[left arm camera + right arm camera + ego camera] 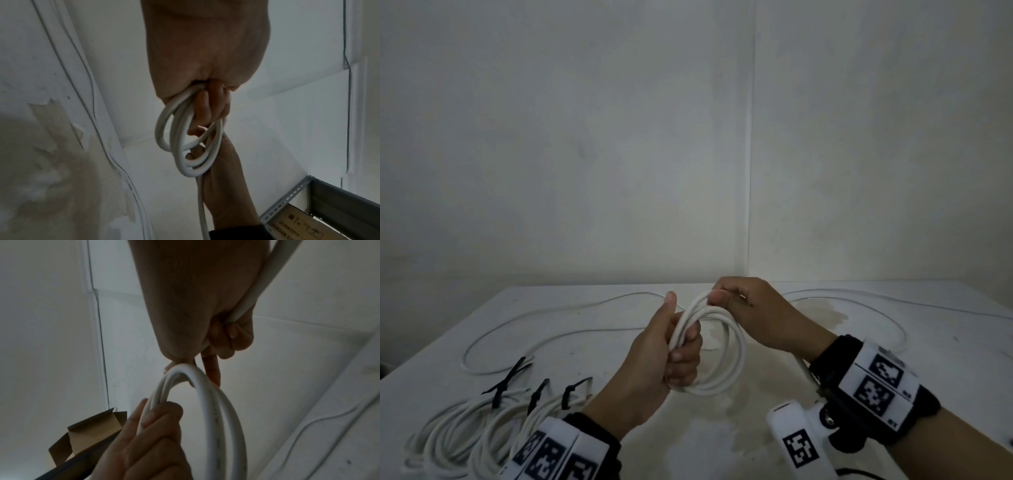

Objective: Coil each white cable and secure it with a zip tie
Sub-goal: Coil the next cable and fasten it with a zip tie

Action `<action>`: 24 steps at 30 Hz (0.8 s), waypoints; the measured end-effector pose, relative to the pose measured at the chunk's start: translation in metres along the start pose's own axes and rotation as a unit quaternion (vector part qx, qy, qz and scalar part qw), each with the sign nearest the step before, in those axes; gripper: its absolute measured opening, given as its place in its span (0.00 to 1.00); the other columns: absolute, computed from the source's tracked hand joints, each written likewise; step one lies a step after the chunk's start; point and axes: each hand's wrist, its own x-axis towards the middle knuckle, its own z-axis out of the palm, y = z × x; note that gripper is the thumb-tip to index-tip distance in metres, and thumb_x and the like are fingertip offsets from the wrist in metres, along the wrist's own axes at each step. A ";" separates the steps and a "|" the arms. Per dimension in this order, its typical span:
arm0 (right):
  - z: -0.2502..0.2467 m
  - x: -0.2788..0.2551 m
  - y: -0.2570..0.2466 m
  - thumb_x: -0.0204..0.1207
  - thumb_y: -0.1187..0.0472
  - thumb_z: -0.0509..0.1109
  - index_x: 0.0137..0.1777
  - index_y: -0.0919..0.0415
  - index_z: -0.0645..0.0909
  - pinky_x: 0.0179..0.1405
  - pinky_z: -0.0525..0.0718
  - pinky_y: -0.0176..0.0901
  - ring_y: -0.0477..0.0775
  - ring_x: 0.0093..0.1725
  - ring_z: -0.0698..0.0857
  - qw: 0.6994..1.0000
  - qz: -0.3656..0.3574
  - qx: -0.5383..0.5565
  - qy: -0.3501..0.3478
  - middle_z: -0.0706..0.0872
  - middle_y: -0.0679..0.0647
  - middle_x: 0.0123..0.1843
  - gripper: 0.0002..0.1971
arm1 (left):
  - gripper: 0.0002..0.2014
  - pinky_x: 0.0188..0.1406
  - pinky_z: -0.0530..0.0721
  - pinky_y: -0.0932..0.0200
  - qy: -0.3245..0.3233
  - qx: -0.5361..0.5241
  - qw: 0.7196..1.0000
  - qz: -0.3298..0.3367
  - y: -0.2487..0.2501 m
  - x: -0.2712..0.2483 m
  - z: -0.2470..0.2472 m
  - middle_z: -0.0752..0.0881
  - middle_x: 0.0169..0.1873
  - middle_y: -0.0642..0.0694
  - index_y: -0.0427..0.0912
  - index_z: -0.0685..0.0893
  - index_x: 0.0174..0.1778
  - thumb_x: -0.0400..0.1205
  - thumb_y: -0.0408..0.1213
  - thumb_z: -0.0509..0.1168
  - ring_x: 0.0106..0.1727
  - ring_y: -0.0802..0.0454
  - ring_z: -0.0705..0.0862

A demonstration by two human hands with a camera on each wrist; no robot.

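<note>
The cable (717, 346) is smooth, round white cord, wound into a few loose oval loops held in the air just above the table (592, 318), near its middle. The coil's long axis runs from the near side of the table up and away toward the wall (585, 137), and the loops stand roughly upright rather than flat. The left hand (654, 356) grips the near-left side of the coil, fingers curled tight round the bunched strands, thumb straight up beside them. The right hand (753, 308) pinches the far top of the loops between thumb and curled fingers; in the right wrist view a strand also runs along the palm (205, 288) and out past the wrist. The free tail (571, 308) trails left from the coil across the table in a long lazy curve, and another run lies to the right of it. The table is matt white with a pale brownish stain (822, 311) under and right of the coil. At the table's near-left corner lie finished coils (458, 431) of the same cord, each cinched with a thin black zip tie (506, 380), tails sticking up. The wall is plain, dull white.
</note>
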 end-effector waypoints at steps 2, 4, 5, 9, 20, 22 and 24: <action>0.001 -0.003 -0.003 0.82 0.57 0.60 0.32 0.53 0.78 0.32 0.73 0.27 0.38 0.27 0.77 0.998 0.019 0.065 -0.013 0.83 0.47 0.29 0.16 | 0.21 0.13 0.55 0.69 0.004 0.017 1.000 0.010 0.002 -0.001 0.003 0.60 0.14 0.52 0.42 0.69 0.23 0.73 0.57 0.55 0.12 0.60 0.56; 0.003 -0.007 -0.009 0.83 0.54 0.57 0.33 0.57 0.80 0.25 0.70 0.28 0.39 0.22 0.74 0.989 0.048 0.140 -0.030 0.84 0.49 0.29 0.18 | 0.19 0.13 0.55 0.69 0.025 0.037 0.998 0.032 0.003 -0.001 0.004 0.59 0.15 0.52 0.43 0.67 0.24 0.76 0.52 0.57 0.13 0.60 0.55; 0.003 -0.008 -0.011 0.83 0.51 0.54 0.33 0.57 0.80 0.22 0.67 0.30 0.42 0.20 0.70 0.979 0.066 0.188 -0.039 0.85 0.50 0.29 0.21 | 0.20 0.13 0.55 0.70 0.040 0.038 0.998 0.040 0.004 0.000 0.004 0.59 0.15 0.52 0.43 0.66 0.24 0.79 0.50 0.57 0.13 0.60 0.55; 0.003 -0.013 -0.015 0.78 0.45 0.55 0.40 0.60 0.81 0.19 0.59 0.32 0.43 0.18 0.58 0.942 0.101 0.309 -0.080 0.85 0.48 0.28 0.21 | 0.21 0.11 0.56 0.69 0.085 0.022 0.994 0.058 0.005 0.005 -0.003 0.58 0.15 0.53 0.43 0.66 0.24 0.83 0.48 0.54 0.13 0.60 0.55; -0.016 -0.012 -0.021 0.81 0.57 0.62 0.50 0.62 0.80 0.20 0.67 0.34 0.42 0.21 0.68 0.978 0.102 0.121 -0.135 0.80 0.45 0.28 0.10 | 0.17 0.18 0.73 0.62 -0.032 0.009 0.999 0.005 0.016 0.004 -0.016 0.65 0.15 0.49 0.39 0.73 0.25 0.73 0.49 0.58 0.15 0.55 0.66; -0.017 -0.013 -0.022 0.81 0.56 0.62 0.49 0.61 0.80 0.20 0.67 0.35 0.44 0.23 0.69 0.982 0.090 0.103 -0.133 0.79 0.44 0.28 0.09 | 0.18 0.18 0.73 0.62 -0.050 -0.010 0.999 -0.008 0.017 0.005 -0.014 0.66 0.14 0.48 0.39 0.75 0.22 0.73 0.48 0.57 0.14 0.54 0.66; -0.018 -0.014 -0.021 0.81 0.56 0.62 0.50 0.63 0.81 0.21 0.67 0.37 0.48 0.26 0.69 0.986 0.075 0.087 -0.121 0.79 0.43 0.28 0.11 | 0.19 0.16 0.72 0.63 -0.043 -0.017 0.999 -0.011 0.017 0.006 -0.010 0.65 0.13 0.48 0.40 0.75 0.21 0.73 0.49 0.56 0.13 0.55 0.64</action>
